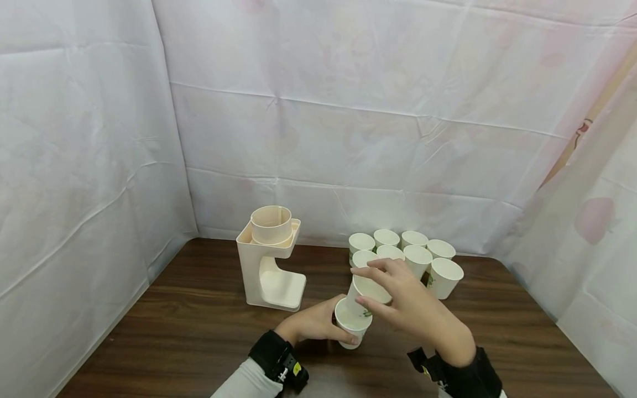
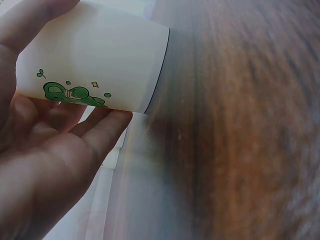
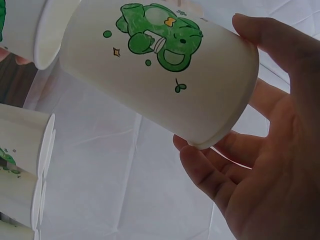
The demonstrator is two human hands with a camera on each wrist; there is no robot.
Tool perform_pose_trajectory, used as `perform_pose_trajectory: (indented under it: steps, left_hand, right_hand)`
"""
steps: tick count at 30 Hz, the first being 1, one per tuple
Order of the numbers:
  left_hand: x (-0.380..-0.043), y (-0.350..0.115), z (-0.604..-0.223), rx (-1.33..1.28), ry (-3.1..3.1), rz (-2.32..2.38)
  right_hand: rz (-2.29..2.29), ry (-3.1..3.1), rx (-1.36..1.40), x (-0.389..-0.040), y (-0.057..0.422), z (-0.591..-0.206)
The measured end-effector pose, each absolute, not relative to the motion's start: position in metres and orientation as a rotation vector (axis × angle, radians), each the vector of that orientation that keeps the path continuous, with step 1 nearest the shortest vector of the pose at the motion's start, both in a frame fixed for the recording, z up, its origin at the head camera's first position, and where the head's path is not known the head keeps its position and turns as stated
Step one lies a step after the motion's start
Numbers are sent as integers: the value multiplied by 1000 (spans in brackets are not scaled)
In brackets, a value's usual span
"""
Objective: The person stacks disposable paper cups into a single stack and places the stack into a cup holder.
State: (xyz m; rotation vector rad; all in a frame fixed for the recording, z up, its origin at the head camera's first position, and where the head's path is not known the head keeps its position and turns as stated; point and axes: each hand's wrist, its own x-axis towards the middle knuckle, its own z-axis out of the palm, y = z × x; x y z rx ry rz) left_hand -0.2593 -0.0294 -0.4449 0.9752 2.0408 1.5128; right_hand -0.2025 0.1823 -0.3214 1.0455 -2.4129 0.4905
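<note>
My left hand [image 1: 317,321] grips a white paper cup [image 1: 352,328] standing upright on the table, fingers and thumb around its side. In the left wrist view this cup [image 2: 107,55] shows a green cartoon print, its base close to the wood. Above it, my right hand [image 1: 410,303] holds a second paper cup [image 1: 352,301] near the rim between thumb and fingers. The right wrist view shows that upper cup [image 3: 160,95] with a green bear print. It is tilted, and its lower end overlaps the lower cup's mouth in the head view.
Several white paper cups [image 1: 417,255] stand upright in close rows at the back right. Left of my hands is a cream plastic stand [image 1: 252,271] with a round tube [image 1: 271,226] on top and a flat foot. White cloth [image 1: 318,138] hangs behind the brown wooden table [image 1: 199,331].
</note>
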Motion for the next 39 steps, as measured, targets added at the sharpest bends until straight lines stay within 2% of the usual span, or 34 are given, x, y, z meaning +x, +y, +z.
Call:
perform_pose_trajectory:
  steps: [11, 39]
  left_hand:
    - [-261, -29, -444, 1028, 1991, 1500]
    - [-261, -30, -449, 1056, 1934, 1521]
  right_hand:
    - [484, -2365, 1148, -206, 171, -334]
    - [442, -2620, 1168, -213, 160, -364]
